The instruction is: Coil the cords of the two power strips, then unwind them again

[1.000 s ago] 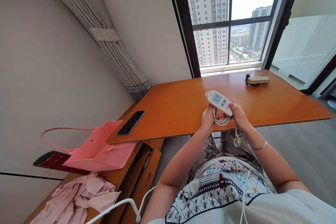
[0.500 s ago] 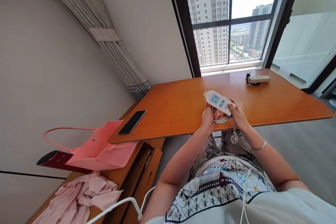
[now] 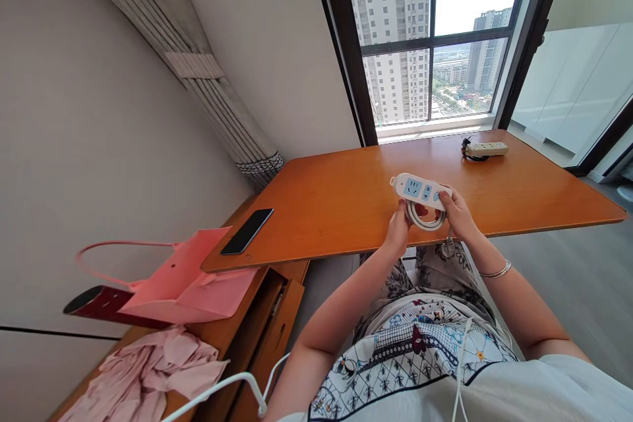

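A white power strip [image 3: 422,190] with pale blue socket faces is held up above the near edge of the wooden table [image 3: 326,191]. Its white cord [image 3: 426,225] is looped in a coil just below it, and the plug [image 3: 448,248] dangles past the table edge. My left hand [image 3: 398,229] grips the strip and coil from below on the left, its fingers partly hidden behind them. At the right end my right hand [image 3: 457,212] is closed round the strip, thumb on top near the round blue button.
A second, cream power strip [image 3: 488,150] with a black cord lies at the table's far right. A dark phone [image 3: 247,231] rests near the left corner. Beyond that are a pink bag [image 3: 188,280], a dark red cylinder [image 3: 113,306] and crumpled pink cloth [image 3: 153,376].
Both hands have shifted slightly to the right with the power strip, which now lies more level. The coil hangs more openly in view below it.
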{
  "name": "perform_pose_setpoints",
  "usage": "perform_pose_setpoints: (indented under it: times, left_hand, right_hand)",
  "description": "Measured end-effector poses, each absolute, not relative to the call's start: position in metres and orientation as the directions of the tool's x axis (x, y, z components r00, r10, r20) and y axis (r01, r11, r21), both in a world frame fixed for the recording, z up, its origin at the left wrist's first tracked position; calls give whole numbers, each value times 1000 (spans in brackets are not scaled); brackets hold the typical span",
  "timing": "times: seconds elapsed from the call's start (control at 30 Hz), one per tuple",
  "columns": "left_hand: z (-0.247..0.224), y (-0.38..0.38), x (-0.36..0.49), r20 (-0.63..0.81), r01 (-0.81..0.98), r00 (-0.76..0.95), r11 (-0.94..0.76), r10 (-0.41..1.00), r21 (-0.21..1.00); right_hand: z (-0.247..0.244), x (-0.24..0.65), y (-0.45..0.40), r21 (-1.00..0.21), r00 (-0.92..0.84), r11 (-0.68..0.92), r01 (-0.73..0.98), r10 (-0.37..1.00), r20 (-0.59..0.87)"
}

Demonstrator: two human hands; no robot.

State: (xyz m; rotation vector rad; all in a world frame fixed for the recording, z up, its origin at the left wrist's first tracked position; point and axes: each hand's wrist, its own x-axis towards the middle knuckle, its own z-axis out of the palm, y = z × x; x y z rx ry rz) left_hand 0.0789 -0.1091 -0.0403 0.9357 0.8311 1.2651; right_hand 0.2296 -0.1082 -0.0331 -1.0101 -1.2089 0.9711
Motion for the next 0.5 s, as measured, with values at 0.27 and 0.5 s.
perform_pose_setpoints:
  times: [0.27, 0.5]
  left_hand:
    - [-63, -82, 46, 59, -104, 140, -44, 988, 994]
    - [-67, -71, 45, 74, -64, 194, -63, 978, 996]
  right_hand:
    - [9, 344, -70, -971, 102, 97, 220, 987, 122]
    - [43, 432, -21, -718, 103, -60, 693, 995, 16]
